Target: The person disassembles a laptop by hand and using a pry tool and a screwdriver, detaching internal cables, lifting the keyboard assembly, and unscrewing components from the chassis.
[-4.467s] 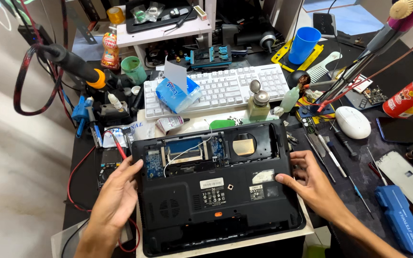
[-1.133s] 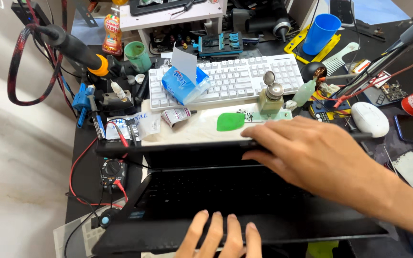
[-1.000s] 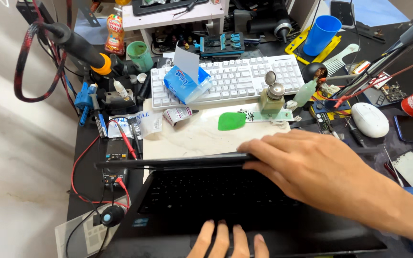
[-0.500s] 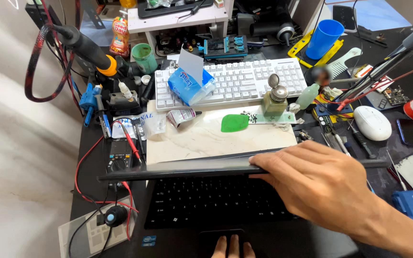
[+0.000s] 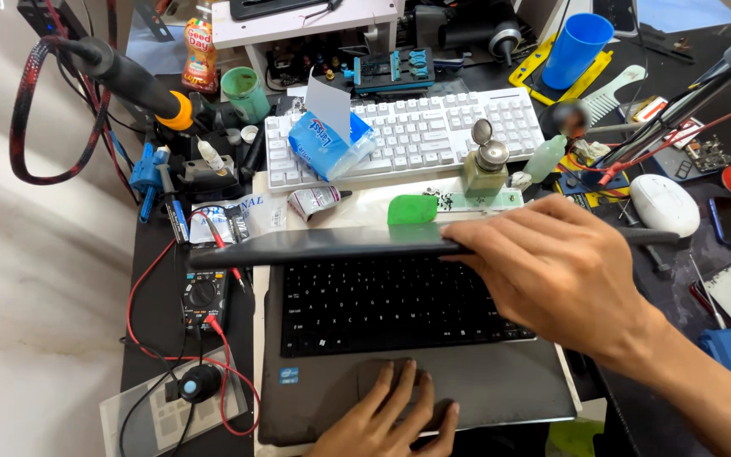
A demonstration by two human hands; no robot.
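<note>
A dark laptop [image 5: 399,338] sits keyboard-up on the bench in front of me, its lid [image 5: 315,245] raised partway. My right hand [image 5: 552,271] grips the top edge of the lid near its middle. Down at the front of the laptop, my left hand [image 5: 391,415] lies flat on the palm rest and touchpad, fingers spread. The black keyboard shows under the lid.
Behind the laptop are a white keyboard [image 5: 433,131], a blue tissue pack [image 5: 327,144], a green pick [image 5: 412,209] and a small pump bottle [image 5: 486,165]. A multimeter [image 5: 203,296] with red leads lies left. A white mouse [image 5: 663,203] and a blue cup [image 5: 581,49] are right.
The laptop, which lay bottom-up with its insides exposed, now sits keyboard-up. Over the last second my right hand has lifted the lid further and more of the keyboard shows.
</note>
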